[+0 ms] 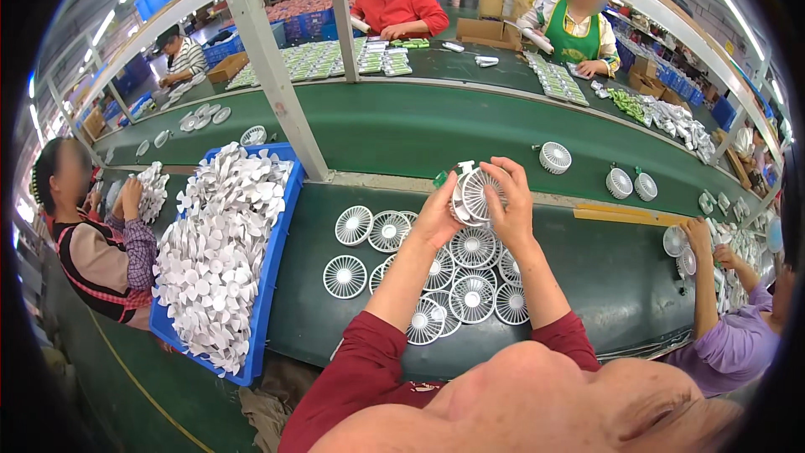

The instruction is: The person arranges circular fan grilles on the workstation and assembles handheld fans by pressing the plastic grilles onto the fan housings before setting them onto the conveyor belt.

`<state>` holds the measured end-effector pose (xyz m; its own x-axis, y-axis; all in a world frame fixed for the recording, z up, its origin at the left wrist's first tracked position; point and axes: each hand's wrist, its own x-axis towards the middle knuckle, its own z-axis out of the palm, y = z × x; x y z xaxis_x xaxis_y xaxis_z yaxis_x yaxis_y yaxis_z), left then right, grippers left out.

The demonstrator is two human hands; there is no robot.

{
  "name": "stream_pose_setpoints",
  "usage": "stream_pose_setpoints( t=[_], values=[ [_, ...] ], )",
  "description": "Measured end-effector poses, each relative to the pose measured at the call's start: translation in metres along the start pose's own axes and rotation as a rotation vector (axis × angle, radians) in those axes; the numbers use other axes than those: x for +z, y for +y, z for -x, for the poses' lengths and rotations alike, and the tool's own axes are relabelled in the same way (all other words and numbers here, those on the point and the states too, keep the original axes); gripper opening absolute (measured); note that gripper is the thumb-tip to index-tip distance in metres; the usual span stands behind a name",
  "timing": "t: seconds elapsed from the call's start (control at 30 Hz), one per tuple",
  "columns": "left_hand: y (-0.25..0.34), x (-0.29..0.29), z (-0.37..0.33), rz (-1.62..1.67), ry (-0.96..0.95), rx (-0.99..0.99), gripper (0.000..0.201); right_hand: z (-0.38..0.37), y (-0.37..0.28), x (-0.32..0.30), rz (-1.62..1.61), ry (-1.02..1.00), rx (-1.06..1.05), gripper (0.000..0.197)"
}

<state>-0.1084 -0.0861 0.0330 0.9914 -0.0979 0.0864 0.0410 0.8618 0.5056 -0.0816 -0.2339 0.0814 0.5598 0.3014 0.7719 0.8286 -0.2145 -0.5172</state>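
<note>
Above the green worktable, a small white fan head [481, 196] with a round slatted grille is held between both hands. My left hand [437, 216] grips its left side, fingers partly hidden behind it. My right hand [511, 205] is curled over its right side and the grille. A small green piece [441, 178] shows by the left fingers, beside a white stub on the fan head. Below the hands lie several round white fan grilles [472, 299], some overlapping. Another grille [354, 225] lies farther left.
Left of me stands a blue crate [270, 273] heaped with white fan blades [220, 260]. Beyond a metal post [272, 59], the green conveyor belt [402, 122] carries fan heads [555, 158]. A yellow strip [629, 216] lies along its near edge. Co-workers sit on both sides and across.
</note>
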Motion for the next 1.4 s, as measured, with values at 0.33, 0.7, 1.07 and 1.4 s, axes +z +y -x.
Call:
stream_pose_setpoints(
  t=[0.33,0.7,1.07,1.4],
  values=[
    [-0.014,0.049,0.002,-0.153,0.242,0.293,0.036,0.009,0.019,0.012,-0.100,-0.236,-0.051,0.090],
    [-0.033,0.045,-0.002,-0.783,0.345,0.854,0.033,0.008,-0.002,0.033,-0.532,-0.145,0.414,0.070],
    [-0.033,0.034,0.079,-1.755,0.125,0.634,0.051,-0.024,0.178,-0.013,0.314,-0.212,0.168,0.058],
    [-0.074,0.015,0.195,-2.303,-0.154,0.243,0.068,0.105,0.000,-0.082,0.241,-0.543,0.132,0.075]
  ],
)
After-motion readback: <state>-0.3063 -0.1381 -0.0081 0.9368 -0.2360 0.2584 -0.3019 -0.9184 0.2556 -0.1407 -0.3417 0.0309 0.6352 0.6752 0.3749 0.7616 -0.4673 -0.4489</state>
